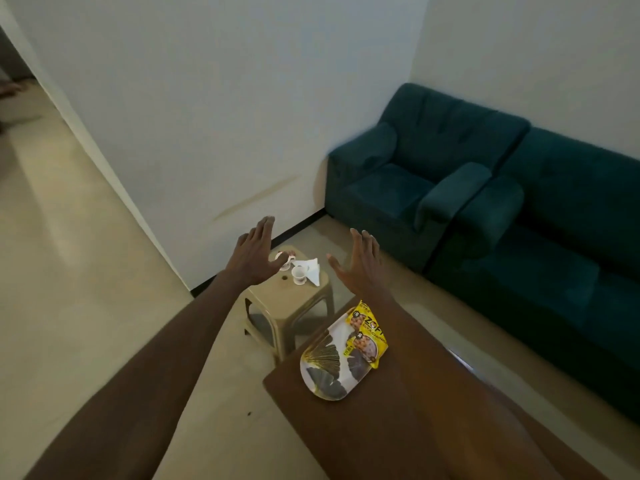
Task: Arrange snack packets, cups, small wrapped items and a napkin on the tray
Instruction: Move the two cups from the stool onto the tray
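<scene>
— Head view: what is biggest?
— Teal sofa (485, 216) by the wall, then the brown table (346, 427) bearing the tray (323, 372).
— On the tray?
— Yellow snack packets (367, 336), at its far end.
— And the stool (291, 306)?
— A napkin (309, 268) and a white cup (299, 273).
— Hands?
— Left hand (254, 256) and right hand (356, 265) raised, fingers spread, holding nothing.

Both arms outstretched, left hand (254, 252) and right hand (358, 265) empty, fingers spread.
</scene>
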